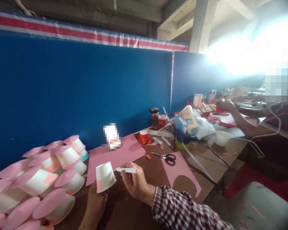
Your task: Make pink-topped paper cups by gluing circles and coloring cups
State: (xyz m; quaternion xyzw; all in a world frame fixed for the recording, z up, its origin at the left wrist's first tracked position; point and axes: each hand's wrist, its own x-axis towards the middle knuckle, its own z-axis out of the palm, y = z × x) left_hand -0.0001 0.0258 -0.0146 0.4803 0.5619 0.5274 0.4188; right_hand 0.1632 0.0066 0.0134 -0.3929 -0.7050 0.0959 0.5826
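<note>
My left hand point(97, 195) is closed round the lower part of an upside-down white paper cup point(107, 176) that has a patch of pale orange on its side. Pinched in my right hand point(135, 183) is a white marker pen point(128, 170), its tip pointing left at the cup, a short gap apart from it. Pink paper point(124, 149) lies flat behind the cup. To the left are stacked several cups topped with pink paper discs point(36, 180), some also coloured pale orange.
Black-handled scissors point(170, 158) rest on a cut pink sheet point(180, 171). Behind stand a red paper cup point(144, 138) and a dark jar point(155, 118). Cables and a white bowl point(223, 138) lie rightward. A blue partition point(86, 89) backs the table. Another person's arm point(238, 116) works at far right.
</note>
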